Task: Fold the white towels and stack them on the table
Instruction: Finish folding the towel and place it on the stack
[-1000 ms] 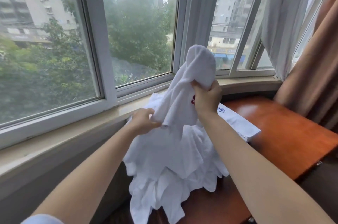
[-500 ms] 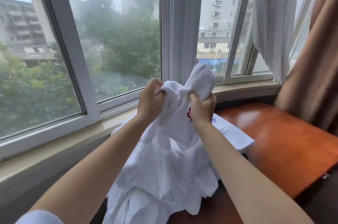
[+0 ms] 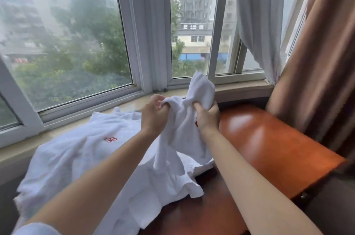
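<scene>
While our arms reach forward, our left hand and right hand each clutch the bunched towel above the pile on the worktop.

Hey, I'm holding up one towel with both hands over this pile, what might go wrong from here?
Two risks, as far as I can judge. The towel is bunched between your left hand and right hand, so a fold started now would likely come out crooked. The loose pile hangs over the near edge of the wooden table; dragging the held towel across could pull pieces off.
</scene>
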A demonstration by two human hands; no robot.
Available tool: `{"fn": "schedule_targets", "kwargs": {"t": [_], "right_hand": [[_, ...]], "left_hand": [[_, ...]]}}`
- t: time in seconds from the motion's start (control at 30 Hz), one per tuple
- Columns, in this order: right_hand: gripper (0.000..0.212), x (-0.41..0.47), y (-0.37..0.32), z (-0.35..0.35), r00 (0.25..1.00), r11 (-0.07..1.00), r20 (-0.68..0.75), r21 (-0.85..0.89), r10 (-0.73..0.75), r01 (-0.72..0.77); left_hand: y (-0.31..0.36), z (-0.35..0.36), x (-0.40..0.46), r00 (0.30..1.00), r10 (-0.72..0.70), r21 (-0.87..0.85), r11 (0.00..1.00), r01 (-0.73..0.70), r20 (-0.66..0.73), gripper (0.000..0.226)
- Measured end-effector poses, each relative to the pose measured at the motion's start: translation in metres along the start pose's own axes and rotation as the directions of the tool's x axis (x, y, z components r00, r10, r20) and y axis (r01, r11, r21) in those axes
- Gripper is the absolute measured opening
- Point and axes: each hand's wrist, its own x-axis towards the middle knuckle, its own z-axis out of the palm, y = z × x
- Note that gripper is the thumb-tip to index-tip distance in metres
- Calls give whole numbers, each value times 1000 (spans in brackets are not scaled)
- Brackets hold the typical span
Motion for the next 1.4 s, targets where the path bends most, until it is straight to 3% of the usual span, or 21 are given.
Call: {"fn": "schedule_targets", "kwargs": {"t": [0.17, 0.53, 0.77, 0.93, 1.1, 1.3, 1.4], "right_hand": [[33, 26, 27, -29, 993, 992, -5, 13, 122, -122], [18, 67, 60, -100, 972, 974, -179, -140, 151, -177], [39, 117, 88, -156, 973, 962, -101, -163, 206, -220], [32, 177, 99, -252, 970, 955, -51, -172, 238, -243], [52, 250, 101, -332, 962, 926, -55, -260, 267, -272], [51, 313, 115, -346, 951, 914, 115, -328, 288, -237], [49, 335, 130, -343, 941, 908, 125, -329, 315, -260]], "left_hand": [[-7, 50, 8, 985, -35, 36, 999, 29, 170, 13], [-18, 160, -5, 902, -125, -21, 989, 147, 413, 16], [-12, 242, -28, 892, -230, 23, 970, 240, 388, 12], [34, 343, -56, 843, -329, 34, 937, 349, 426, 15], [76, 439, -78, 801, -377, 65, 917, 394, 465, 26], [83, 483, -67, 781, -487, 145, 870, 471, 389, 25], [73, 504, -50, 740, -565, 174, 822, 542, 365, 16]]}}
